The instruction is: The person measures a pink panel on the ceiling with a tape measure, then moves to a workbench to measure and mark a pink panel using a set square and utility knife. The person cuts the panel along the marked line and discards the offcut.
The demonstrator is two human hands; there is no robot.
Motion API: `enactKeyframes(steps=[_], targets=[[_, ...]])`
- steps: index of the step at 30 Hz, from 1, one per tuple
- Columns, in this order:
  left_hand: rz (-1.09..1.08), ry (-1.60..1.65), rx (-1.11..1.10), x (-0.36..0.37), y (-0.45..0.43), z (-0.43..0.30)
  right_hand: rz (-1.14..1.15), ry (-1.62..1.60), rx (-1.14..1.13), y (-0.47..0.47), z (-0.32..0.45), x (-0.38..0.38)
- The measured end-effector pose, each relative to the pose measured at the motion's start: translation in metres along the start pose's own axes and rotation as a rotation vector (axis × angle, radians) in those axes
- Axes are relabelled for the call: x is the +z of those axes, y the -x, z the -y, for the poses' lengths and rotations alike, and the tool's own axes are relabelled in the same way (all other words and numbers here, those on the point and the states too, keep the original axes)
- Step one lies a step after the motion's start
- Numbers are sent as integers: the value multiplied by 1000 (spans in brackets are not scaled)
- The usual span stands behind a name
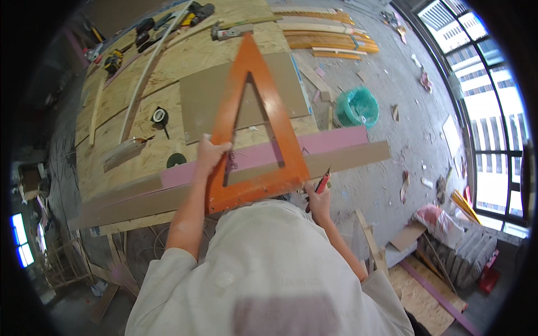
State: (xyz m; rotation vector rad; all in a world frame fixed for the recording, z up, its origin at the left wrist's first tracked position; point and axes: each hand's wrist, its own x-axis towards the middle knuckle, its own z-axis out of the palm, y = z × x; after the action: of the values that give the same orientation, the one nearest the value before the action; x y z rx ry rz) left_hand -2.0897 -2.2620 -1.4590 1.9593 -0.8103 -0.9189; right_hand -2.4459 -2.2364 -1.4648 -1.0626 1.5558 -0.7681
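A large orange triangular set square (279,115) lies over strips of pink-faced board (336,137) and brown board (353,157) on the near side of the plywood table. My left hand (211,156) grips its left leg near the lower corner. At the set square's lower right corner, my right hand (318,197) holds a red utility knife (323,182) with its blade pointing up and away from me. Behind the strips, a flat brown board (201,98) lies partly under the set square. A tape measure (159,116) sits to the left.
A claw hammer (229,32), yellow-black power tools (201,14), and a long white strip (147,77) lie on the OSB worktop (122,94). Right of it, on the floor, stand a green bucket (357,108) and bundled wood strips (328,40). Wood offcuts (372,243) stand near my right elbow.
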Motion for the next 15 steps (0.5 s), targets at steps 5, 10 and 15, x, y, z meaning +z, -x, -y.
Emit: enactKeyframes(steps=[5, 10, 15], targets=[[-223, 149, -83, -36, -45, -53, -98, -232, 170, -8, -7, -11], [-465, 245, -19, -53, -170, -26, -289, -156, 264, -31, -32, -36], [-500, 338, -163, -35, -200, -35, -492, -340, 305, -86, -76, -91]])
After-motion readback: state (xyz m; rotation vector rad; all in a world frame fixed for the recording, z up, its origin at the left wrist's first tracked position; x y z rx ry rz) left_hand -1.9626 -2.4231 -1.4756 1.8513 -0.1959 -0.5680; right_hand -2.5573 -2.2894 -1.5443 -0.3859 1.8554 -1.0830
